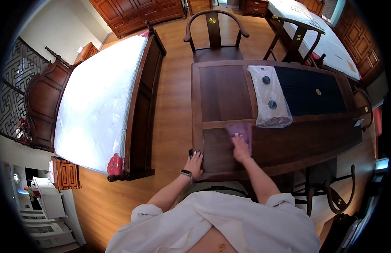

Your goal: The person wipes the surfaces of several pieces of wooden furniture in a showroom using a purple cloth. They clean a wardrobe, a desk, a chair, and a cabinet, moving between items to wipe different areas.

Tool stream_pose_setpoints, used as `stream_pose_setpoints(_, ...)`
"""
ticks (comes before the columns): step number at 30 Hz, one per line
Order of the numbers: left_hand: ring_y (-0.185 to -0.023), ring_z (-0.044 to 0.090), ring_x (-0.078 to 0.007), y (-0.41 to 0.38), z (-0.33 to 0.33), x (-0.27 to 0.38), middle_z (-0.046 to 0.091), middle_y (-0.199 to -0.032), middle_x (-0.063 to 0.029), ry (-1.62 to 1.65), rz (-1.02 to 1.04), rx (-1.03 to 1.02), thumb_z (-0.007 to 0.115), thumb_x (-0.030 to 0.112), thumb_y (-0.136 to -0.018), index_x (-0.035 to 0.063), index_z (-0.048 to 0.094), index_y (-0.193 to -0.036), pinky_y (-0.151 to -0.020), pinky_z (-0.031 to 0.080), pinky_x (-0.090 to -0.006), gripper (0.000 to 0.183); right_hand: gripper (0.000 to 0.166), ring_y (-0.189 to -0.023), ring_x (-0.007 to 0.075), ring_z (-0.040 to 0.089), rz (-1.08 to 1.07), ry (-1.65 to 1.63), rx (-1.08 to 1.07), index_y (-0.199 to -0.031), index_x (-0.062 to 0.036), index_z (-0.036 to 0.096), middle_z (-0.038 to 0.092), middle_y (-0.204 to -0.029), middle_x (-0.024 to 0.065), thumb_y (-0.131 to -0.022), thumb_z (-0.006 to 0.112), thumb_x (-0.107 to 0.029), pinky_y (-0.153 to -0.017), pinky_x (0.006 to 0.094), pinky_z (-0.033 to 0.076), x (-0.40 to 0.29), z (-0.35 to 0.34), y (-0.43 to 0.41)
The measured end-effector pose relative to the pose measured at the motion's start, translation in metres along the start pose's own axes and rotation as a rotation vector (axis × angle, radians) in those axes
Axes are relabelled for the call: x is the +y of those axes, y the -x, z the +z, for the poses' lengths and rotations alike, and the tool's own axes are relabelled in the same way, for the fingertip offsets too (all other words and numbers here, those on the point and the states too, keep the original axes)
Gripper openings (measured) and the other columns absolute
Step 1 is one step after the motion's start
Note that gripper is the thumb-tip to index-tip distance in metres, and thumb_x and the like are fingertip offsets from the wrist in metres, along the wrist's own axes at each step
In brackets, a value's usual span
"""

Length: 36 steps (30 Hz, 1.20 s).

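Note:
A purple cloth (pixel 246 131) lies against the dark wooden table (pixel 293 142), slightly blurred. My right hand (pixel 242 148) presses on it with the fingers stretched forward. At the table's near left corner rests my left hand (pixel 194 163), with a watch on its wrist. By its fingertips a small dark object (pixel 191 153) shows, partly covered; whether the hand grips it is unclear. Beyond the cloth, a clear plastic-wrapped panel (pixel 262 95) with two dark round pieces lies across the tabletop. To its right is a black inset panel (pixel 309 91) with a brass-coloured emblem.
A horseshoe-back wooden armchair (pixel 214 31) faces the table's far side, with another wooden chair (pixel 298 38) to its right. More chairs stand at the right end and at the near right (pixel 336 196). A bed with a plastic-covered mattress (pixel 97 101) stands across the floor, left.

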<state>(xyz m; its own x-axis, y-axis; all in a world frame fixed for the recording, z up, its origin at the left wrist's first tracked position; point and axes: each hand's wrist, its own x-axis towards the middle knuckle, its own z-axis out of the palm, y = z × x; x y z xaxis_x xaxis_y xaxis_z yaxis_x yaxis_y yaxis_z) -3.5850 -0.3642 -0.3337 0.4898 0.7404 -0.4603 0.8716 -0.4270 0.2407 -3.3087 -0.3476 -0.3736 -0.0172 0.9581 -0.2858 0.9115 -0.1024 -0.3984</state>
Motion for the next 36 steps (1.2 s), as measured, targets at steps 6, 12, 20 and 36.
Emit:
stream_pose_setpoints(6,-0.137,0.011,-0.0337,-0.059,-0.038,-0.001,0.012,-0.148,-0.0188,0.050,-0.077,0.014,0.078,0.037,-0.061,-0.0007,0.012,-0.141,-0.109,0.019,-0.0507,0.110,0.057,-0.137,0.0321,0.014,0.314,-0.061,0.100,-0.139,-0.0080,0.027,0.014,-0.149,0.0102,-0.084,0.042,-0.012,-0.103,0.0532,0.029,0.046,-0.017,-0.011)
stream_pose_setpoints(12,-0.138,0.011,-0.0321,-0.105,-0.039,0.007,0.011,-0.149,-0.0175,0.164,-0.240,0.205,0.065,0.045,-0.074,-0.0006,0.012,-0.141,-0.109,0.016,-0.0506,0.097,0.054,-0.133,0.0372,0.023,-0.063,-0.072,-0.073,-0.131,-0.0039,0.037,0.027,-0.143,0.0176,-0.078,0.045,-0.004,-0.102,0.0491,0.031,-0.028,-0.009,-0.002)
stream_pose_setpoints(20,-0.138,0.012,-0.0314,-0.155,-0.037,-0.013,0.019,-0.146,-0.0188,0.062,-0.117,0.442,0.047,0.038,-0.087,-0.0010,0.022,-0.139,-0.109,0.014,-0.0499,0.069,0.056,-0.138,0.0291,0.013,-0.039,0.038,0.000,-0.138,-0.0108,0.029,0.016,-0.149,0.0077,-0.087,0.050,-0.019,-0.105,0.0523,0.026,-0.012,-0.018,-0.030)
stream_pose_setpoints(36,-0.138,0.011,-0.0292,-0.159,-0.049,-0.006,0.016,-0.148,-0.0176,-0.004,-0.176,0.325,0.051,0.040,-0.083,-0.0004,0.026,-0.139,-0.110,0.011,-0.0487,0.073,0.040,-0.132,0.0278,0.028,-0.314,-0.095,0.173,-0.126,-0.0101,0.046,0.035,-0.141,0.0086,-0.088,0.044,-0.022,-0.103,0.0491,0.026,-0.088,-0.007,-0.148)
